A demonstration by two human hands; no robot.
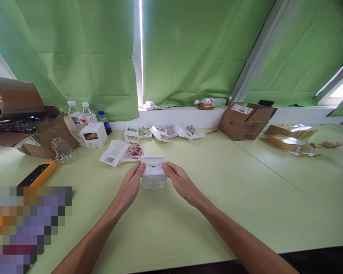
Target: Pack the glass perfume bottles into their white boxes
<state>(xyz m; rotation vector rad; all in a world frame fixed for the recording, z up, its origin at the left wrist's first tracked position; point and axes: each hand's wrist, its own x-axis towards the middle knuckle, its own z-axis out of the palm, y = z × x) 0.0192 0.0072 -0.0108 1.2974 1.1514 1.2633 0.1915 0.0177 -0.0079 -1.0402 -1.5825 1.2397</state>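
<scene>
A small white carton [154, 182] with printed text on its near side stands at the middle of the table. Its top flap is raised and tilts away from me, and a bit of something dark and yellow shows in the opening. My left hand [132, 179] grips the carton's left side, thumb at the upper corner. On the opposite side my right hand [179, 180] holds it the same way. Just behind lies an opened white carton [114, 151] beside a round red glass bottle [135, 151]. Farther back, several opened white cartons [160, 134] lie with round glass bottles [190, 129].
At left are a cardboard box [45, 131], a clear jar [63, 150], an orange power strip [38, 174], plastic bottles [88, 114] and a closed white carton [93, 135]. At back right stand a brown box [244, 123] and yellowish packaging [291, 139]. A blurred patch covers the lower left.
</scene>
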